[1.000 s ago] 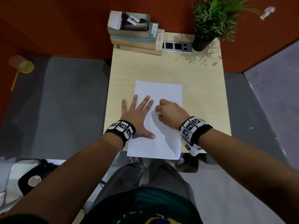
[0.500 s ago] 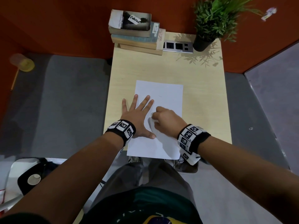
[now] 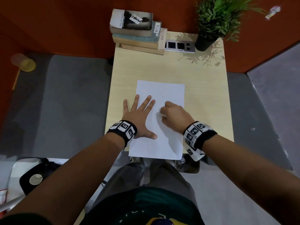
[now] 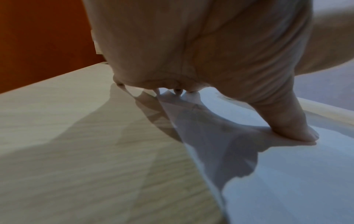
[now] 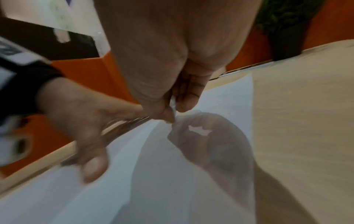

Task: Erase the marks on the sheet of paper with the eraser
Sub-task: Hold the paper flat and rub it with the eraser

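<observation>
A white sheet of paper (image 3: 159, 90) lies on the light wooden desk (image 3: 146, 69), with faint pencil marks (image 3: 161, 96) near its middle. My left hand (image 3: 139, 117) lies flat with fingers spread, pressing the sheet's left edge; its thumb (image 4: 295, 128) rests on the paper (image 4: 287, 181). My right hand (image 3: 174, 116) is curled over the sheet's right half and pinches a small white eraser (image 5: 173, 104) between thumb and fingers, tip down on the paper (image 5: 153, 174). In the head view only a pale bit of the eraser (image 3: 161, 109) shows at the fist.
A stack of books (image 3: 137, 31) stands at the desk's far left, a grey socket panel (image 3: 179, 45) beside it, and a potted plant (image 3: 215, 21) at the far right. Orange walls enclose the back. Grey floor lies on both sides.
My right hand with the eraser slid toward me and left, then back away and to the right across the sheet. The left hand stayed flat in place.
</observation>
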Demonstrator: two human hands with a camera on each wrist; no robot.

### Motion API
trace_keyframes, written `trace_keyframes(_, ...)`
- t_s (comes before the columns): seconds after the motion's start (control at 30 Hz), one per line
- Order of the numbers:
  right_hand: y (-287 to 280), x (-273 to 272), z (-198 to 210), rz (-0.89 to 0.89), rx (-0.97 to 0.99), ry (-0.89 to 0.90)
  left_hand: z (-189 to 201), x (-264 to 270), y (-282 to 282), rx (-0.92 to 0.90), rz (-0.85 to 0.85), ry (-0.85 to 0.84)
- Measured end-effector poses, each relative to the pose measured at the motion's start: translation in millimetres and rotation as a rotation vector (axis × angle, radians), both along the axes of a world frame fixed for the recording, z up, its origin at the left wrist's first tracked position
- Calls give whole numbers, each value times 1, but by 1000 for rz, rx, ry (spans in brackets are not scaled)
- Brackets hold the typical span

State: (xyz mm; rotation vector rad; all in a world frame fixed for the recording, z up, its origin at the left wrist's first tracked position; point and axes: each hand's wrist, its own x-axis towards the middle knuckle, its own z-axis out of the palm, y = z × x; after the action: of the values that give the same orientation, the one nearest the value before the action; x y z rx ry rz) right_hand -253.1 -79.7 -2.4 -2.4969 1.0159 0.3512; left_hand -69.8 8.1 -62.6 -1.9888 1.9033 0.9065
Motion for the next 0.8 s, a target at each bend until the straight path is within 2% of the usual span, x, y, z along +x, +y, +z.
trace_keyframes(0.1, -3, -1, -4, -74, -31, -43, 0, 0, 1, 2, 4, 4)
trace_keyframes(0.27, 25, -2, 1, 118, 44, 12, 1, -1, 0, -1, 1, 3)
trace_keyframes(0.33, 7, -2, -1, 58, 9, 7, 1, 0, 0, 4, 1, 5)
trace_keyframes(0.4, -13, -4, -5, -78, -32, -35, 2, 0, 0, 6, 5, 10)
trace_keyframes(0.47, -13, -6, -9, -150, -37, -68, 2, 0, 0, 9, 5, 8)
trace_keyframes(0.63, 16, -1, -3, 31, 73, -20, 3, 0, 0, 12, 0, -1)
trace_keyframes(0.8, -15, -4, -9, -235, -1, -93, 3, 1, 0, 13, 3, 11)
